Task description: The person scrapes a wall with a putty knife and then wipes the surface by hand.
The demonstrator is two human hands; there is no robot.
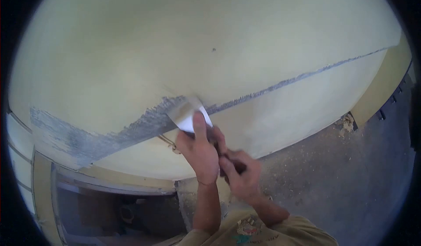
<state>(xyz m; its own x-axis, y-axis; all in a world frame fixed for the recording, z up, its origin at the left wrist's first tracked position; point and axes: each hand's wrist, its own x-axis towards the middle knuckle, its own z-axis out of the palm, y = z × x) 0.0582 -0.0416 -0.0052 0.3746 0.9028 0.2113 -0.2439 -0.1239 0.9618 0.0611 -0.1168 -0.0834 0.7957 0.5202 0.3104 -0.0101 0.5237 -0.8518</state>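
Note:
I hold a scraper (189,118) with a wide metal blade and a dark handle, its edge against the wall (263,40). My left hand (202,151) is wrapped round the upper handle, with the thumb pressed along the blade. Lower down, my right hand (243,176) grips the handle's end. The blade meets a rough grey band (153,119) of bared surface, broad at the left and thinning to a narrow line toward the right. Pale yellow-green paint covers the wall above this band. Most of the handle is hidden by my fingers.
Under the band the wall is whitish (280,119). A grey floor (315,180) with pale flakes lies at the right, and loose debris (348,123) is in the corner. A dark opening (105,211) with a frame is at lower left. A small dark spot (213,50) marks the wall.

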